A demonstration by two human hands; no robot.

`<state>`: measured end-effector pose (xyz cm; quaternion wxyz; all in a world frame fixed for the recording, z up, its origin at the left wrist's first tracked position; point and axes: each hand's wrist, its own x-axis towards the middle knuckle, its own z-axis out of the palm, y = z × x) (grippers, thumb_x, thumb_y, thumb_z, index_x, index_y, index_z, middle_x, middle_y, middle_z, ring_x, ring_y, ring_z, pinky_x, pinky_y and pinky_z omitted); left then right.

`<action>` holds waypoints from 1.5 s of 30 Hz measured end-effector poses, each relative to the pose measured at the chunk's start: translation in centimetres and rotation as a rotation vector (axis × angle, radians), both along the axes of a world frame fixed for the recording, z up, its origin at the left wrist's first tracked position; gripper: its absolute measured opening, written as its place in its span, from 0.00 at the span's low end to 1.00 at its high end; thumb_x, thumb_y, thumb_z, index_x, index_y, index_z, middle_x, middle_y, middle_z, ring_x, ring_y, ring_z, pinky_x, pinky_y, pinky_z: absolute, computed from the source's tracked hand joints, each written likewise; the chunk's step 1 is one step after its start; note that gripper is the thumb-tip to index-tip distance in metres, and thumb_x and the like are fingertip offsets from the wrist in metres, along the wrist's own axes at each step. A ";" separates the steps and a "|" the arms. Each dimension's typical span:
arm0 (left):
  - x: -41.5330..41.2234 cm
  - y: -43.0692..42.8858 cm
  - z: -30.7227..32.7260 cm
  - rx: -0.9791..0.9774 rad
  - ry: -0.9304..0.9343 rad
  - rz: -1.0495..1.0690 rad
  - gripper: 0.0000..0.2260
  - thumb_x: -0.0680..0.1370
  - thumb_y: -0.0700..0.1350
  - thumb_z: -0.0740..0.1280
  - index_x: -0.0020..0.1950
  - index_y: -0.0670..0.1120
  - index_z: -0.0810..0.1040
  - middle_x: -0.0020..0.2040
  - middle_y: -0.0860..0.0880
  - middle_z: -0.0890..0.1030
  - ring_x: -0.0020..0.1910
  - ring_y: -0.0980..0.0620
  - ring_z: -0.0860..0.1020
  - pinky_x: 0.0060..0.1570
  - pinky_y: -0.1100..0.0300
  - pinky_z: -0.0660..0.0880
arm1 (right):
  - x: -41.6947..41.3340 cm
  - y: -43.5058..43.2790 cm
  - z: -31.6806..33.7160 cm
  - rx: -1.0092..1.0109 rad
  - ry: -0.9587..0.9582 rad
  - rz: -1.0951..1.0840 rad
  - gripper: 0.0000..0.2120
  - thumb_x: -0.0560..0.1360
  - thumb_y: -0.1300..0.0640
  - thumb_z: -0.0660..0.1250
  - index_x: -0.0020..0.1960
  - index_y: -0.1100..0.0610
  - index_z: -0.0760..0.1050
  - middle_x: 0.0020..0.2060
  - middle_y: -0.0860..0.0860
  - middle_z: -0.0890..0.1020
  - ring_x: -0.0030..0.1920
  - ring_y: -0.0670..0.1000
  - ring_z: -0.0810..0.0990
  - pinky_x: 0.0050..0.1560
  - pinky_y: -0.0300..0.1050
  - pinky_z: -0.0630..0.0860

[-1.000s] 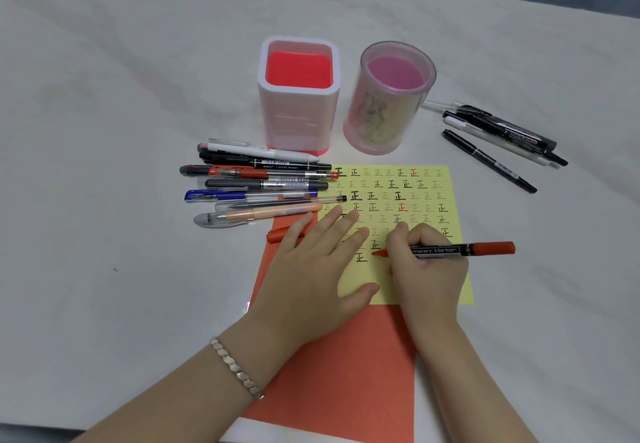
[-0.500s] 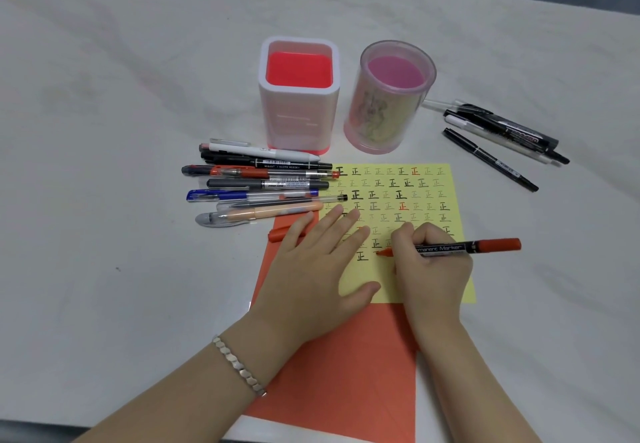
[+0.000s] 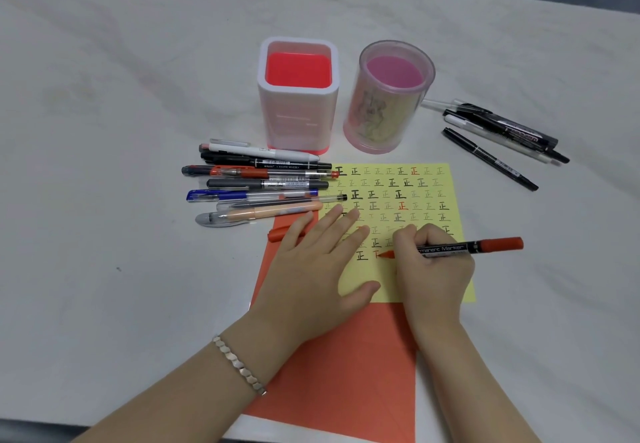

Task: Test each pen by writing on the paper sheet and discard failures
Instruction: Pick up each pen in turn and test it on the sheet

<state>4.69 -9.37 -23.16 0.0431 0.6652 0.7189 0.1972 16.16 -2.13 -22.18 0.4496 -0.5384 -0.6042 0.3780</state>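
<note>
On pale tabletop [image 3: 121,131], your right hand [image 3: 433,269] grips the red marker [image 3: 467,247], tip leftward on yellow paper sheet [image 3: 415,290]; left hand [image 3: 311,269] lies flat, open.

Two bare forearms with no sleeves, left hand [image 3: 311,269] and right hand [image 3: 433,269] without rings, silver bracelet [image 3: 239,364] of flat hexagonal links around the left wrist, well behind the fingers [image 3: 332,224]

Soft, even indoor light falls across the pale table [image 3: 104,165], casting only faint shadows under the left hand [image 3: 311,269] and beside the pen holders [image 3: 298,96]. No glare shows. The wide-angle view bends the table's edges, and detail is slightly soft throughout.
</note>
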 end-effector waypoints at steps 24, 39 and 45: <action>-0.1 0.0 -0.1 0.001 0.001 -0.009 0.27 0.71 0.61 0.59 0.64 0.48 0.76 0.68 0.50 0.73 0.69 0.52 0.67 0.68 0.51 0.57 | -0.1 -0.1 -0.2 0.013 -0.029 0.008 0.15 0.65 0.60 0.61 0.23 0.57 0.59 0.20 0.49 0.63 0.25 0.46 0.62 0.28 0.32 0.60; -0.2 -0.2 -0.1 -0.029 -0.034 -0.033 0.25 0.73 0.60 0.58 0.63 0.47 0.76 0.67 0.49 0.74 0.69 0.52 0.67 0.68 0.50 0.55 | 0.9 0.3 1.4 -0.161 0.126 -0.076 0.19 0.73 0.59 0.66 0.26 0.58 0.67 0.19 0.46 0.69 0.24 0.43 0.67 0.28 0.33 0.65; -0.8 -0.6 0.8 0.235 -0.012 0.037 0.14 0.74 0.42 0.59 0.56 0.44 0.79 0.59 0.47 0.79 0.60 0.52 0.72 0.62 0.53 0.63 | 2.1 0.3 3.3 -0.273 0.156 -0.015 0.18 0.73 0.57 0.68 0.29 0.60 0.66 0.17 0.48 0.69 0.21 0.46 0.68 0.22 0.31 0.64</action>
